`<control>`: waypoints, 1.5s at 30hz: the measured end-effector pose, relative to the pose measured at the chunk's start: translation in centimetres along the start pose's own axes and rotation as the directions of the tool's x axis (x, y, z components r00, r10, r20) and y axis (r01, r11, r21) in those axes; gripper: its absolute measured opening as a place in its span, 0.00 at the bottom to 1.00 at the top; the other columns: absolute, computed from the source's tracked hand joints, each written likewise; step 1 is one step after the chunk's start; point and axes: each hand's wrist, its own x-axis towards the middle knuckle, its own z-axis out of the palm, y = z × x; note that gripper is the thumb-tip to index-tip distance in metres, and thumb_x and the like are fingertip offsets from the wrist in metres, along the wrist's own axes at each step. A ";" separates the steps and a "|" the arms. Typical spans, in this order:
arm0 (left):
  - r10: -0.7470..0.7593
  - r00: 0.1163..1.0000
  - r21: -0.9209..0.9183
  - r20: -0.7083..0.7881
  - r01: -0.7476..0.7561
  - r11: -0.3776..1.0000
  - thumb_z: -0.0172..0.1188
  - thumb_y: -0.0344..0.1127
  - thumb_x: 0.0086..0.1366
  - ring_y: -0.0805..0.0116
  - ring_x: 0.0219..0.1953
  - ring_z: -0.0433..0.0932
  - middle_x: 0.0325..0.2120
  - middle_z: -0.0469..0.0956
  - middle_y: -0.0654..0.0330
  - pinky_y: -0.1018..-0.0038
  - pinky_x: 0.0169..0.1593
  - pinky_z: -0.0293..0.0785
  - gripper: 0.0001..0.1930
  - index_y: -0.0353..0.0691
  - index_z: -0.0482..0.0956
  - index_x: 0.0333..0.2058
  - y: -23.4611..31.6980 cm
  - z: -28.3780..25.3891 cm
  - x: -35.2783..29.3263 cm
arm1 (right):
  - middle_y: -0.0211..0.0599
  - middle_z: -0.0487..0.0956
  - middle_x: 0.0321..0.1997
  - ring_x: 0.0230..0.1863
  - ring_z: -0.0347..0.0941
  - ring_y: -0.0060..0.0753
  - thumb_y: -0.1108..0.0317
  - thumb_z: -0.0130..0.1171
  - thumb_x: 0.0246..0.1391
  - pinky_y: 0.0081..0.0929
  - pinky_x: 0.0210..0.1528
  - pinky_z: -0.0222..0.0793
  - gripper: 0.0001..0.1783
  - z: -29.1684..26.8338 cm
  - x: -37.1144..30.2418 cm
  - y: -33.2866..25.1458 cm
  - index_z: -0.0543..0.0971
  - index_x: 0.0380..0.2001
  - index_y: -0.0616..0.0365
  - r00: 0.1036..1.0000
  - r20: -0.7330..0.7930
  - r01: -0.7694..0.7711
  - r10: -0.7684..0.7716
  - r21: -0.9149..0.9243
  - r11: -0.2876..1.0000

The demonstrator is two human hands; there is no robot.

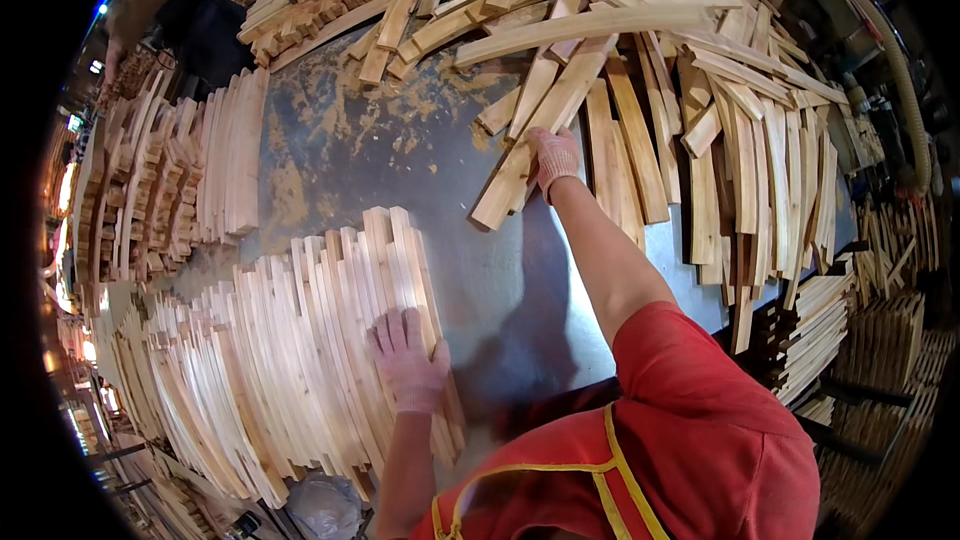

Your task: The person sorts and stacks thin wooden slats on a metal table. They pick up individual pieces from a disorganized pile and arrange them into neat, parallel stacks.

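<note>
My right hand [557,155], in a pinkish work glove, is closed around the near part of a long wooden strip [505,185]. That strip slants across the metal tabletop [480,320], its far end lying among the loose pile. Part of another piece shows beneath it. My left hand [408,358], gloved alike, rests flat with fingers stretched out on the right end of a row of pale wooden strips [270,360]. These strips stand side by side, close together, with uneven far ends. Nothing is gripped in the left hand.
A jumbled pile of wooden strips [600,20] covers the far side and right. Stacked strips [228,160] line the left edge. Sawdust [340,105] lies on the table. A ribbed hose [890,70] hangs at far right, above more stacked wood [880,335].
</note>
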 end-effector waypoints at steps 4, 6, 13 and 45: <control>-0.022 1.000 0.027 -0.021 0.022 0.999 0.67 0.51 0.58 0.43 0.71 0.61 0.67 0.67 0.47 0.43 0.77 0.49 0.38 0.41 0.72 0.66 -0.5 1.1 -1.2 | 0.40 0.83 0.36 0.33 0.80 0.33 0.66 0.64 0.56 0.35 0.35 0.78 0.20 -3.8 -10.4 1.1 0.80 0.50 0.63 0.970 0.228 0.086 -0.079 -0.020 0.996; -0.019 1.000 0.025 -0.023 0.020 0.999 0.67 0.51 0.59 0.43 0.72 0.61 0.67 0.68 0.47 0.42 0.77 0.49 0.38 0.41 0.73 0.66 -0.9 1.9 -1.4 | 0.41 0.85 0.35 0.32 0.80 0.35 0.63 0.63 0.57 0.37 0.38 0.77 0.21 -7.3 -17.6 4.1 0.81 0.50 0.65 0.959 0.281 0.089 -0.022 -0.227 0.970; -0.020 0.994 -0.036 0.108 0.024 0.999 0.61 0.61 0.67 0.50 0.76 0.55 0.74 0.60 0.49 0.46 0.79 0.43 0.43 0.44 0.64 0.74 -1.4 1.6 -0.9 | 0.66 0.66 0.67 0.61 0.72 0.68 0.56 0.70 0.51 0.49 0.65 0.70 0.55 -10.0 -34.3 9.9 0.54 0.77 0.57 0.754 0.636 0.538 0.163 -0.741 0.401; 0.024 0.999 -0.021 -0.023 -0.024 0.999 0.68 0.61 0.57 0.50 0.74 0.57 0.69 0.66 0.51 0.47 0.79 0.44 0.43 0.45 0.71 0.68 2.2 1.7 -4.3 | 0.57 0.72 0.63 0.60 0.75 0.63 0.55 0.77 0.44 0.49 0.60 0.77 0.50 -22.5 -20.0 1.7 0.59 0.65 0.55 0.943 0.288 0.275 -0.170 -0.957 -0.096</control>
